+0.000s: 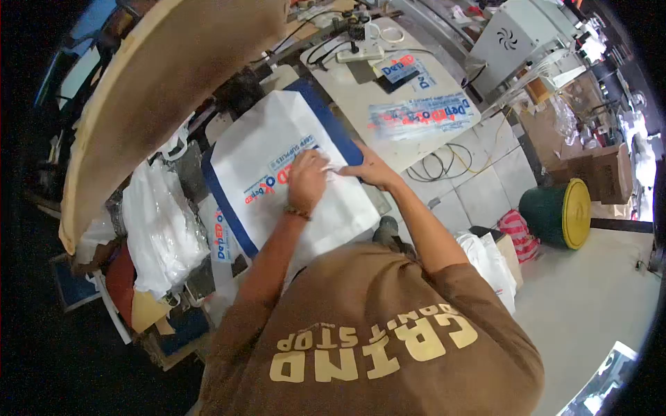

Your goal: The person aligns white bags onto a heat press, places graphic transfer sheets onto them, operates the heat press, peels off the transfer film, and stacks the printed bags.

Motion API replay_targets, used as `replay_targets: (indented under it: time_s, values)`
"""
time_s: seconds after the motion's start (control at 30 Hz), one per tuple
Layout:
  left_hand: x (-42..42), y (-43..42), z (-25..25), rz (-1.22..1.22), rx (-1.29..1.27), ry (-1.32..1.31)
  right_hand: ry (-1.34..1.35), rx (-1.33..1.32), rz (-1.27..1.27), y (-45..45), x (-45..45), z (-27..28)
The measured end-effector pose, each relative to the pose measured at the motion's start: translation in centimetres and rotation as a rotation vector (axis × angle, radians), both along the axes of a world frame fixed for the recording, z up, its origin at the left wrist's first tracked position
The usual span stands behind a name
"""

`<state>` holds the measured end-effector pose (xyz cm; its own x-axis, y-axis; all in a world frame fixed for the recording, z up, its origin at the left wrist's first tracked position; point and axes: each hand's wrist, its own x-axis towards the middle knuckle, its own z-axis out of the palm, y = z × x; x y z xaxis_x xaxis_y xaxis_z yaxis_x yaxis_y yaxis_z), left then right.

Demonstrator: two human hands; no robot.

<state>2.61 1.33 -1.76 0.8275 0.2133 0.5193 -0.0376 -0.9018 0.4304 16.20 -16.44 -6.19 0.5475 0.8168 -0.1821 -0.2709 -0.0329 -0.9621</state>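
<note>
In front of me lies a white bag (267, 135) with dark blue side panels and red and blue "DepED" lettering, spread on a flat support. My left hand (307, 183) is over the lettering, with its fingers curled down onto the bag. A small whitish crumpled bit shows by its fingertips; whether it is film or bag fabric I cannot tell. My right hand (369, 168) rests on the bag's right edge, thumb on the white face and fingers spread over the blue panel.
A pale table (388, 142) holds printed "DepED" film sheets (423, 114) and a power strip (361, 54). A large curved brown board (166, 90) rises at left, above white plastic-wrapped bags (163, 222). Cables (444, 163) lie on the floor, near a green bin (544, 215).
</note>
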Motion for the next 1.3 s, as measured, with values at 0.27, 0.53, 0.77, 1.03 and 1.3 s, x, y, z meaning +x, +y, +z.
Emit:
replay_targets:
  time_s: [0.27, 0.53, 0.77, 1.03, 1.3]
  values:
    - [-9.0, 6.2, 0.5, 0.07, -0.027, 0.117, -0.075, -0.017, -0.059, 0.2, -0.6, 1.1]
    - [-0.1, 0.4, -0.7, -0.11, -0.075, 0.016, -0.055, -0.04, -0.088, -0.2, -0.6, 0.4]
    - [-6.9, 4.5, -1.0, 0.135, -0.009, 0.103, 0.008, -0.043, -0.016, 0.6, 0.0, -0.8]
    - [6.3, 2.5, 0.0, 0.043, 0.0, 0.017, -0.001, -0.021, -0.052, -0.5, -1.0, 1.0]
    - [5.9, 1.6, -0.4, 0.209, -0.035, 0.06, -0.051, -0.083, -0.024, -0.4, -0.8, 1.8]
